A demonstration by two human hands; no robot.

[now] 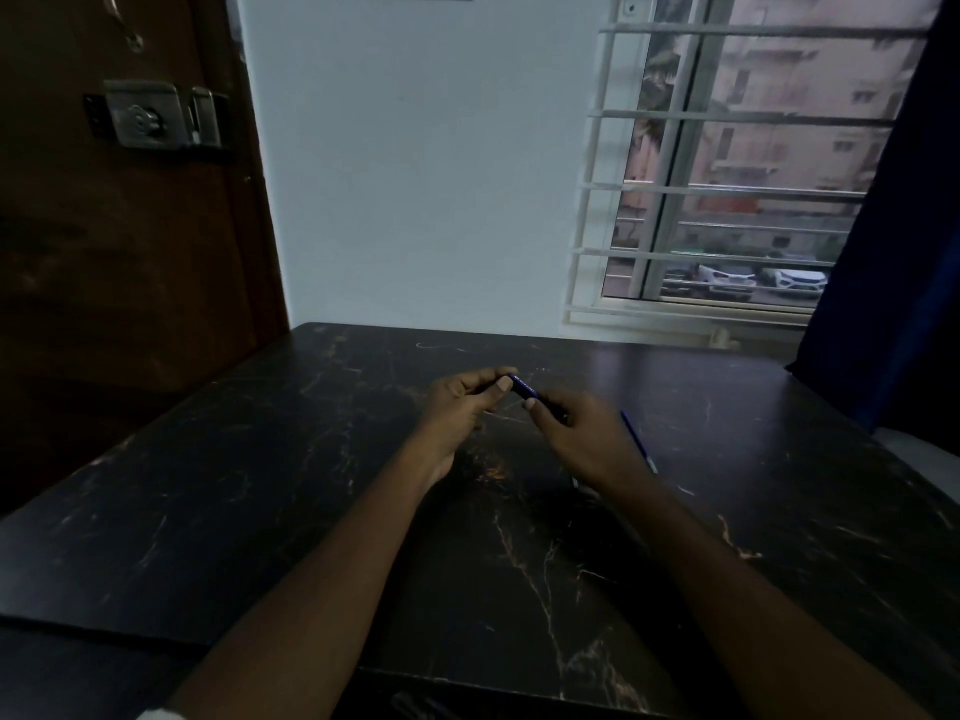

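Note:
Both hands meet above the middle of a dark marble-patterned table. My left hand pinches one end of a short dark blue pen piece between thumb and fingers. My right hand pinches its other end with thumb and fingertips. A thin blue pen part lies on the table just right of my right hand, partly hidden by it.
A pale wall rises behind the table. A barred window is at the back right, with a dark blue curtain at the right edge. A brown wooden door with a metal latch stands at the left.

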